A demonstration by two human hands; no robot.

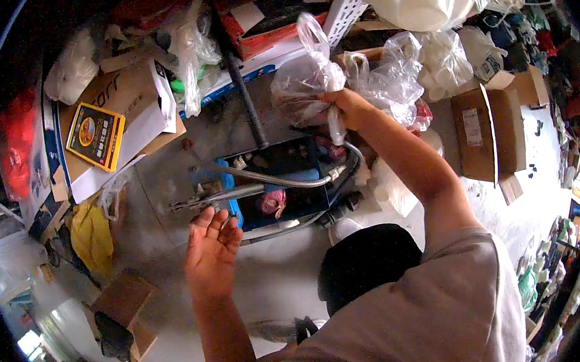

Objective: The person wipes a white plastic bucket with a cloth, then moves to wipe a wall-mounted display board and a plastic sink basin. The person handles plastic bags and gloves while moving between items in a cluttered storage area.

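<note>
My right hand (pixel 350 107) grips the gathered neck of a clear plastic bag (pixel 296 85), whose loop stands up above the fingers. Nearer the left, my left hand (pixel 211 255) is palm up, fingers apart and slightly curled. A small dark spot shows among its fingertips, too small to make out. Just beyond those fingers lie metal rods or tools (pixel 193 202). Between my hands sits a dark blue open box (pixel 266 151) with small items and a pink-red bundle (pixel 274 202) inside. A grey hose (pixel 279 179) with a metal fitting crosses over it.
A dark pole (pixel 245 99) rises behind the box. At left, a yellow-and-black package (pixel 96 137) lies on a cardboard carton (pixel 130 94). Further clear bags (pixel 390 79) and an open cardboard box (pixel 490 132) are at right. Another carton (pixel 124 299) stands on the concrete floor (pixel 173 325).
</note>
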